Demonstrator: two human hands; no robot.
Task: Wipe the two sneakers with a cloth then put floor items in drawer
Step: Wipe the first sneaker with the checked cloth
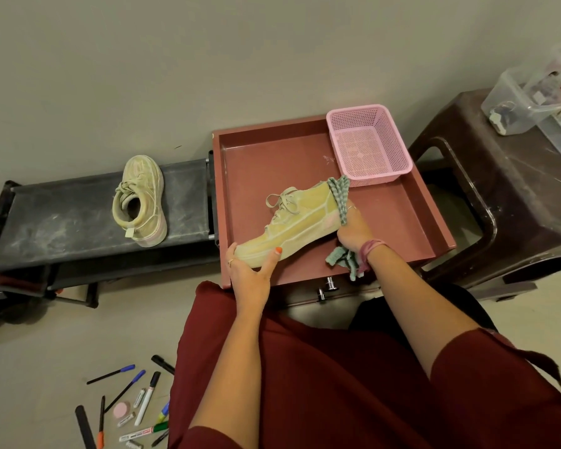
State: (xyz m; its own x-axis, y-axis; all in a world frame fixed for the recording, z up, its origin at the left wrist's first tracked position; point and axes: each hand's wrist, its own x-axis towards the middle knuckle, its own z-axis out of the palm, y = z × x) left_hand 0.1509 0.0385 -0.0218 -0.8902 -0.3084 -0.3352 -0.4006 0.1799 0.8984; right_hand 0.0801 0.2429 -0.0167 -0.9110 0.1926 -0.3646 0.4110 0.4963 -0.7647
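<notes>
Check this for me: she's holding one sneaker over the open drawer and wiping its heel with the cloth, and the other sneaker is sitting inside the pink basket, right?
Not quite. The other sneaker sits on the black rack to the left, not in the pink basket, as the head view shows. The rest holds: the held sneaker is over the open drawer, cloth at its heel.

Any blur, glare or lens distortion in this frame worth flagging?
Head view: wide-angle bending curves the drawer edges and stool; light is soft and even, no harsh glare; the held sneaker and cloth are fairly sharp; the bin at the right edge looks smeared.
</notes>
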